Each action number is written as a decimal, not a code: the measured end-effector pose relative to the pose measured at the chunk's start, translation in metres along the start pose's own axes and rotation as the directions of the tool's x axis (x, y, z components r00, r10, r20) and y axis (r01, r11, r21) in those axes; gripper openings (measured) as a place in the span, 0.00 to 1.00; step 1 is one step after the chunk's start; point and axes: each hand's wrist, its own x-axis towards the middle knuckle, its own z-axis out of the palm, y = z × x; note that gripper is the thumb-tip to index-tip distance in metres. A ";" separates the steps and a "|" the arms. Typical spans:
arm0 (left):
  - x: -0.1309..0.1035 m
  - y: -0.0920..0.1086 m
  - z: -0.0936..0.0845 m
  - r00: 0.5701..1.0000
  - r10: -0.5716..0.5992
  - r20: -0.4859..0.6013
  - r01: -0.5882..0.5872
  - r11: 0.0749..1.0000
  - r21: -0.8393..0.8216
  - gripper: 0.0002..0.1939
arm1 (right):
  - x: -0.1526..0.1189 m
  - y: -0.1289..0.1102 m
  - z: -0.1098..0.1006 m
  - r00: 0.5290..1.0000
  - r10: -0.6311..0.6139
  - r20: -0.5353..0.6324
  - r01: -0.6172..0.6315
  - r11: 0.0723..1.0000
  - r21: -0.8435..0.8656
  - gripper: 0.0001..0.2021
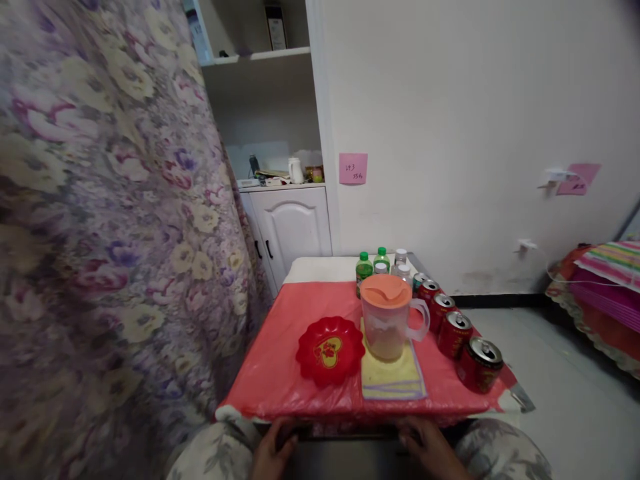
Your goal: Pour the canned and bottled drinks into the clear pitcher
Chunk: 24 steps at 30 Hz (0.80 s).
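Note:
At the bottom edge, a dark, flat rectangular object (345, 460) sits between my hands, close to my lap; its lower part is cut off and its kind is unclear. My left hand (274, 445) is closed on its left side. On the opposite side my right hand (425, 443) grips it with curled fingers. Just beyond, on a red-covered table (270, 360), lies a red scalloped plate (310, 350) with a yellow design. To its right a clear plastic pitcher (385, 330) with an orange lid (377, 297) stands on a folded yellow towel (390, 383).
Several drink cans (479, 365) line the table's right side. Green-capped bottles (364, 269) and white-capped bottles (401, 260) stand behind the pitcher. A floral curtain (125, 233) hangs at left. A white cabinet (297, 230) is behind, and a bed (600, 293) at far right.

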 end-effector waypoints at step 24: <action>0.011 0.002 -0.049 0.908 -0.227 -0.351 0.059 0.901 -0.429 0.10 | -0.002 0.021 -0.009 0.997 0.055 0.048 -0.058 0.997 0.043 0.22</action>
